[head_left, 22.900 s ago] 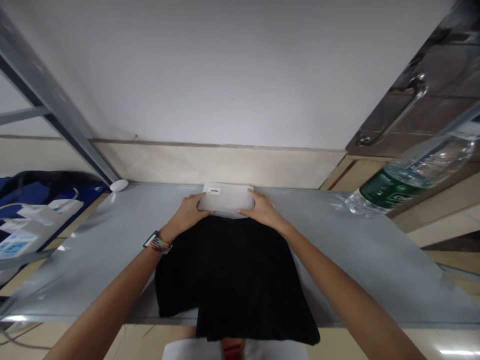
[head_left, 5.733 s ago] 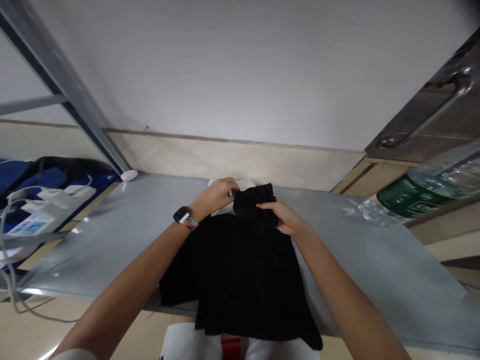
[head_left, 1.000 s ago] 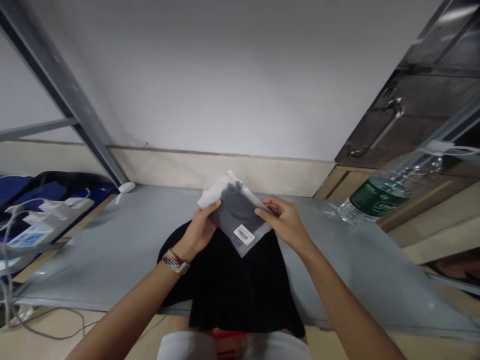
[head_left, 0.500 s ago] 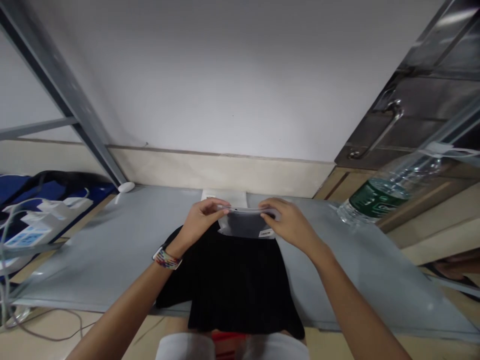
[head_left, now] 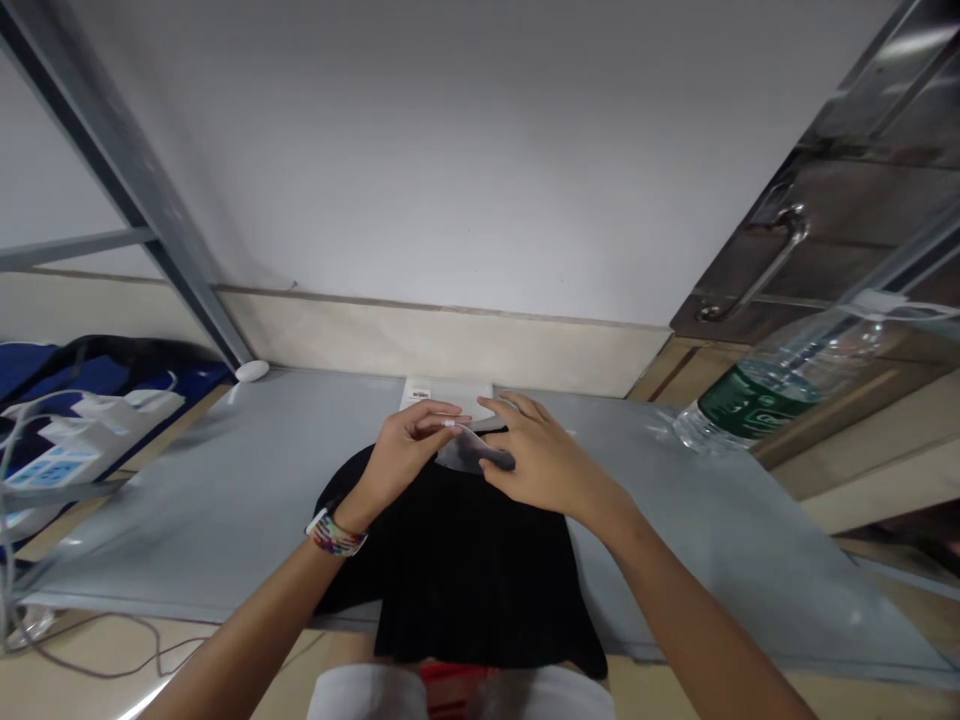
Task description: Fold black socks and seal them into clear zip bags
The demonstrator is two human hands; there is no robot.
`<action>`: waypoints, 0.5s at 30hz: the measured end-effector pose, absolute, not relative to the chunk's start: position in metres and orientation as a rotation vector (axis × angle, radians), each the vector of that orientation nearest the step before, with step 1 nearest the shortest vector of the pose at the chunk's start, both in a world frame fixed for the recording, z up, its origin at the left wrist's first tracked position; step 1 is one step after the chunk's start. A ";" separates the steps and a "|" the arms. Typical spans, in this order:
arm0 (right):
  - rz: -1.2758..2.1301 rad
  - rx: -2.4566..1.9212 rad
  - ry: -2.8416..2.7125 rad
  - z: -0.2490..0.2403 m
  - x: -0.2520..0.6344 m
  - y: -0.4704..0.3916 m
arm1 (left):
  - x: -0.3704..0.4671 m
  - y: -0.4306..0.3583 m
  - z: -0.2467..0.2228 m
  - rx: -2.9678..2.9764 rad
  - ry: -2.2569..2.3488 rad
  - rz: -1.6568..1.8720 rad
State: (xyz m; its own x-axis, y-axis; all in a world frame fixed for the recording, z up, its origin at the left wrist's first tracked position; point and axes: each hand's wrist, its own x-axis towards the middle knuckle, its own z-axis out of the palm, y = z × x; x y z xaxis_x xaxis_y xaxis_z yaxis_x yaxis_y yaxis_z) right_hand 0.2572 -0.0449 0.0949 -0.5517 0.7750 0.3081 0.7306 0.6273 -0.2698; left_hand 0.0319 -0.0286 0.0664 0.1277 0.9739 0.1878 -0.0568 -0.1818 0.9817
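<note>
A small grey translucent packet (head_left: 466, 447) is between my two hands, above the top edge of a black cloth (head_left: 480, 570). My left hand (head_left: 409, 445) pinches the packet's upper left edge; a patterned band circles that wrist. My right hand (head_left: 544, 455) has its fingers apart, with the packet's folded right side between thumb and fingers. The cloth lies over the grey tabletop (head_left: 247, 480) and hangs past its front edge. Behind my hands, a white flat box (head_left: 450, 388) with a barcode label lies near the wall.
On the right stands a large clear bottle (head_left: 757, 400) with a green label. White power strips (head_left: 67, 450) with plugs and cables are at the left, beside a metal post (head_left: 180, 270). A round white object (head_left: 252, 371) sits at the post's foot.
My right hand has moved left towards my left hand, its fingers spreading. The packet, stretched wide earlier, is now folded and narrower, and the white box behind shows more.
</note>
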 end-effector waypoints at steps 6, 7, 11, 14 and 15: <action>0.246 -1.086 -2.299 0.115 0.249 -0.043 | 0.027 -0.032 0.066 1.303 1.039 1.301; 0.248 -1.067 -2.284 0.118 0.245 -0.042 | 0.026 -0.033 0.067 1.308 1.021 1.279; 0.230 -1.022 -2.335 0.121 0.228 -0.037 | 0.026 -0.036 0.068 1.325 1.007 1.275; 0.207 -1.021 -2.364 0.122 0.222 -0.032 | 0.026 -0.039 0.069 1.344 1.046 1.317; 0.197 -1.006 -2.384 0.123 0.222 -0.031 | 0.027 -0.040 0.070 1.356 1.052 1.326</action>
